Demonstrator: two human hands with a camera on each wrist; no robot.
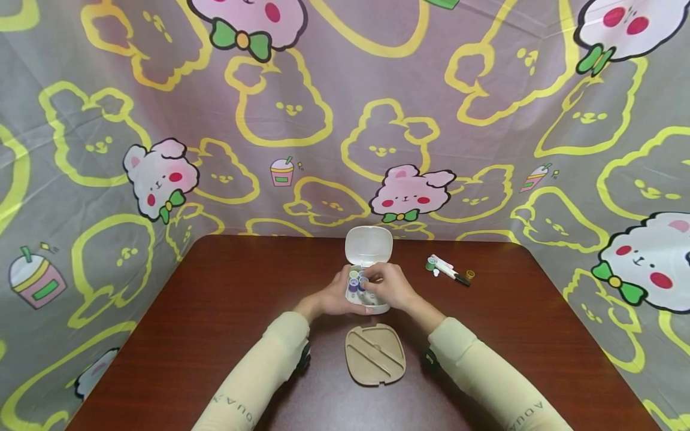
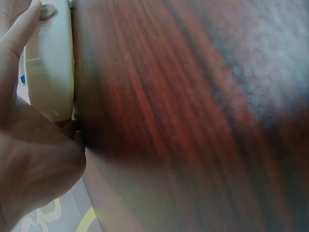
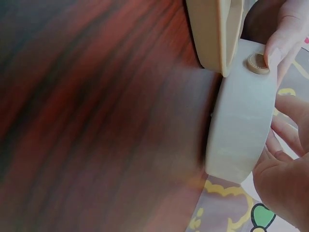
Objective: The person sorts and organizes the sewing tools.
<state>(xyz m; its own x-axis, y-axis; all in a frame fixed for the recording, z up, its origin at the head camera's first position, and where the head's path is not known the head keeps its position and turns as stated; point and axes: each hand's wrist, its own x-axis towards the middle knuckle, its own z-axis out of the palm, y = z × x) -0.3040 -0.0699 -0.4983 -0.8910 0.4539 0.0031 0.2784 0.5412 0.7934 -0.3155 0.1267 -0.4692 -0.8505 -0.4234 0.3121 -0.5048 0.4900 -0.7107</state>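
A white sewing-kit box [image 1: 381, 309] stands on the table with its lid [image 1: 369, 244] raised at the back. Several thread spools [image 1: 353, 286] in purple, blue and pale yellow sit inside. My left hand [image 1: 335, 297] grips the box from its left side, the thumb along the front near the round beige button [image 3: 257, 64]. Over the open box, my right hand [image 1: 396, 286] pinches a bluish spool [image 1: 363, 281] with thumb and fingertips. The wrist views show the box's outer wall [image 2: 50, 72] but hide the spools.
A beige tray [image 1: 375, 356] with slanted ridges lies in front of the box. To the right are a green spool [image 1: 430, 264], a white pen-like tool [image 1: 446, 269] with a dark tip and a yellow spool [image 1: 470, 274]. Patterned cloth [image 1: 318, 131] hangs behind the table.
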